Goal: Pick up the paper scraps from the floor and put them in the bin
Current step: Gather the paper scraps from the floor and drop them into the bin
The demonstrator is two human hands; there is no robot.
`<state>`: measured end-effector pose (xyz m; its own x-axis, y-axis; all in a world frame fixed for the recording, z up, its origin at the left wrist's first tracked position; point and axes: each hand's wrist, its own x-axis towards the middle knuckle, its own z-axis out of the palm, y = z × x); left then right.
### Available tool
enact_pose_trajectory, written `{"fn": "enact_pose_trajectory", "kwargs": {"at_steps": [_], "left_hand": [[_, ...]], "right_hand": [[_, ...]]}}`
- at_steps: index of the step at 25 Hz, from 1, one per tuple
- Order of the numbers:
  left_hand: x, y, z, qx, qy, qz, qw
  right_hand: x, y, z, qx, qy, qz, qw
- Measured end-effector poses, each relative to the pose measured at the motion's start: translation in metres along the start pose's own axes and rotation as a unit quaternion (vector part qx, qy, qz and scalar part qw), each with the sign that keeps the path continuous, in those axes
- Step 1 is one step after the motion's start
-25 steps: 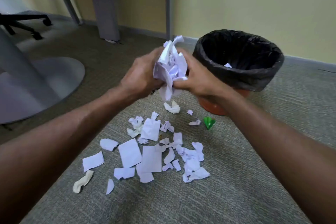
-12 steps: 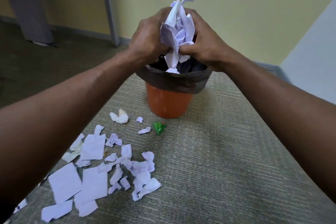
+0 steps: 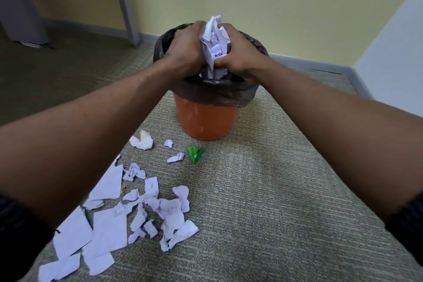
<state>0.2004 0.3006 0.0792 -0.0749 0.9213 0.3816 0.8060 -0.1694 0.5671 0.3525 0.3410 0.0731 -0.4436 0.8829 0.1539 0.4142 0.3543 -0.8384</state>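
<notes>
The bin (image 3: 207,119) looks like smooth orange plastic with a faint sheen, and a thin, wrinkled black plastic liner (image 3: 217,95) is folded over its rim, slightly glossy. Above the bin, the wad of paper (image 3: 214,46) pressed between the left hand (image 3: 186,47) and the right hand (image 3: 242,55) is crumpled, matt white, while the scraps (image 3: 109,231) in front of the bin are the same matt paper, some flat and smooth, some creased, and one small green piece (image 3: 194,154) just before the bin looks shinier. The carpet (image 3: 274,213) under the bin is rough, ribbed, grey-green cloth, and the wall (image 3: 274,7) behind the bin is smooth, matt yellow paint
</notes>
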Motion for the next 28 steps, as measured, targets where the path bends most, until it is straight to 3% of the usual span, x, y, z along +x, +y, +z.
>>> {"fn": "enact_pose_trajectory", "kwargs": {"at_steps": [10,20,28], "left_hand": [[-0.002,-0.008,-0.006,0.059,-0.020,-0.118,0.991],[-0.038,0.004,-0.025,0.105,0.009,-0.039,0.994],[-0.097,-0.029,-0.072,0.130,0.035,-0.040,0.990]], "right_hand": [[0.005,-0.003,0.006,-0.048,0.048,0.037,0.997],[-0.017,-0.025,0.033,-0.182,0.064,-0.035,0.981],[-0.053,-0.057,0.105,-0.174,0.073,-0.128,0.974]]}}
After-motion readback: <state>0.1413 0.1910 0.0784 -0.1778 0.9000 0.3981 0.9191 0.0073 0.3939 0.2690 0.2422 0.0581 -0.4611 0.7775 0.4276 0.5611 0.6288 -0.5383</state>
